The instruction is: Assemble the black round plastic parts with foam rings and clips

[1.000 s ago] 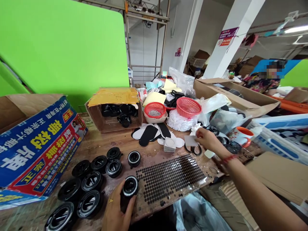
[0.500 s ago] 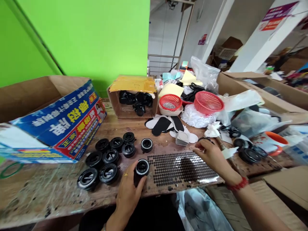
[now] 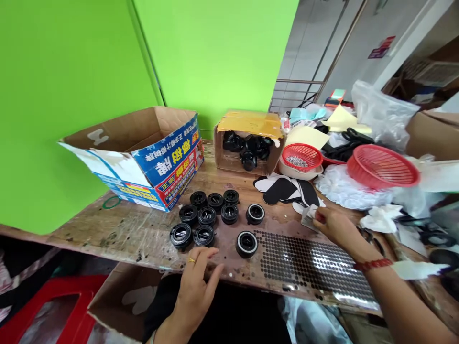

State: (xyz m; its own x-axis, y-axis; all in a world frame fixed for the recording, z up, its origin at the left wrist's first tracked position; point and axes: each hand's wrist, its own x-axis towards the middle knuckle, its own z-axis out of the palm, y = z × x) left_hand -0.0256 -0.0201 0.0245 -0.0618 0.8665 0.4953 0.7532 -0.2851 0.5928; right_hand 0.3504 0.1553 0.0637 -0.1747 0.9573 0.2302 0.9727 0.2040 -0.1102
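Note:
My left hand (image 3: pixel 199 282) rests at the near edge of the wooden table (image 3: pixel 118 229), fingers loosely spread, holding nothing. A black ring-shaped cap (image 3: pixel 246 243) stands just right of its fingertips. Several similar black caps (image 3: pixel 206 220) sit in a cluster behind it. My right hand (image 3: pixel 332 224) is closed on a small grey-white piece (image 3: pixel 309 216) above a shiny sheet of black round dots (image 3: pixel 308 263). A red band circles that wrist.
An open blue printed carton (image 3: pixel 158 162) lies on its side at the left. A taped cardboard box (image 3: pixel 247 143) holds more black parts. Two red baskets (image 3: pixel 380 167), black and white insoles (image 3: pixel 283 188), plastic bags and paper crowd the right. A green wall stands behind.
The view swung left and down. My left hand let go of the black cap and drew back to the table edge. My right hand moved from the scissors to the sheet's far edge.

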